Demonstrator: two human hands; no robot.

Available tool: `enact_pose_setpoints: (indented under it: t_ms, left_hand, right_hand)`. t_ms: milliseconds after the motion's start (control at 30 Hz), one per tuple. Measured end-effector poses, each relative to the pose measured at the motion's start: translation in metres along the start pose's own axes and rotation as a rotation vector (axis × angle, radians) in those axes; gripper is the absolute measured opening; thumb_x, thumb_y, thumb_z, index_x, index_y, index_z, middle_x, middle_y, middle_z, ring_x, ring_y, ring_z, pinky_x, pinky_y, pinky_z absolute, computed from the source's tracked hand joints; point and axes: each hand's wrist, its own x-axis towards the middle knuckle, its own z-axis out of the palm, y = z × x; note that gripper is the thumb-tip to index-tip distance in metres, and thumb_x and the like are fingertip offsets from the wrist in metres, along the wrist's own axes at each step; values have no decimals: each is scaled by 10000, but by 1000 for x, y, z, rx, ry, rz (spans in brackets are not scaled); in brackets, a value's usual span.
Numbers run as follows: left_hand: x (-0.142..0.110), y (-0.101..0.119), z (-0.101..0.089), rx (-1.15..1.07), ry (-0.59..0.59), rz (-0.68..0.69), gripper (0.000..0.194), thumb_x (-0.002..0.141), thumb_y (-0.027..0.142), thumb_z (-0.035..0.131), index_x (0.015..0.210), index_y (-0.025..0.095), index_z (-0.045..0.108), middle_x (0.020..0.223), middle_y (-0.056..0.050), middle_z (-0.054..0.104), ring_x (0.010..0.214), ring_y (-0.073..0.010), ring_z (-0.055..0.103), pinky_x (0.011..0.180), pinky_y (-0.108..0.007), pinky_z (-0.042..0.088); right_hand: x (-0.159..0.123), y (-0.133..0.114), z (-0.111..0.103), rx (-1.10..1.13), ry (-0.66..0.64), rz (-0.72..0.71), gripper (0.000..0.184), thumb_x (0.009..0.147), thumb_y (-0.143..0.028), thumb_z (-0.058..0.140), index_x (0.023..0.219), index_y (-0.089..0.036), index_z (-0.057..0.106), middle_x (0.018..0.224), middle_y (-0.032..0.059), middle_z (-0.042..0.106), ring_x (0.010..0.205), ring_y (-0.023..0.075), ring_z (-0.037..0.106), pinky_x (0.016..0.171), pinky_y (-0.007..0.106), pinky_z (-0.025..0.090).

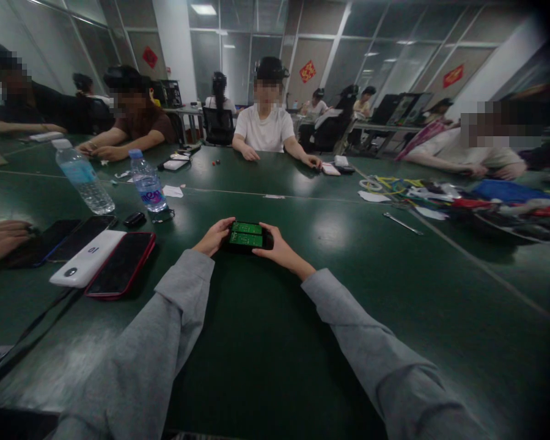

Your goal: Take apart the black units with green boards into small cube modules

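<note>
Between my hands, over the green table (pixel 275 318), is a small black case (pixel 229 245) with two green circuit boards (pixel 246 238) facing up, one behind the other. My left hand (pixel 216 237) grips its left end, thumb along the edge. At the opposite end my right hand (pixel 282 249) holds it, with the thumb over the near right corner. The fingers beneath the case are hidden, and I cannot tell whether it touches the table.
To the left lie a red-edged phone (pixel 121 266), a white device (pixel 89 260) and two water bottles (pixel 147 183) (pixel 85 177). Another person's hand (pixel 4 241) rests at the left edge. A wrench (pixel 402 223) and heaped cables (pixel 407 186) lie right. Several people sit around the table.
</note>
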Motion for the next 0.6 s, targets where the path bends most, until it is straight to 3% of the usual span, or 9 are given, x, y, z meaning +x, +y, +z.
enact_pose_setpoints:
  t_ms: [167, 400, 600]
  left_hand:
    - [10, -15, 2, 189, 62, 148, 453, 780, 53, 540, 1217, 162, 587, 1298, -101, 591, 1261, -230, 522, 1141, -471, 338]
    - [10, -18, 5, 258, 52, 201, 462, 769, 59, 547, 1221, 151, 582, 1288, -106, 598, 1252, -228, 531, 1146, -468, 335]
    - [7, -15, 11, 259, 48, 231, 457, 770, 74, 521, 1211, 150, 610, 1279, -100, 617, 1236, -224, 550, 1144, -478, 338]
  right_hand:
    - [0, 3, 0, 7, 20, -21, 828, 718, -417, 809, 1409, -269, 377, 1378, 91, 359, 1330, 275, 374, 1159, 481, 290]
    - [1, 15, -3, 186, 5, 59, 927, 676, -393, 855, 1443, -311, 341, 1461, 74, 331, 1362, 267, 353, 1154, 481, 294]
    - [-1, 11, -5, 250, 10, 69, 948, 678, -365, 855, 1462, -305, 323, 1472, 80, 349, 1367, 260, 357, 1158, 469, 290]
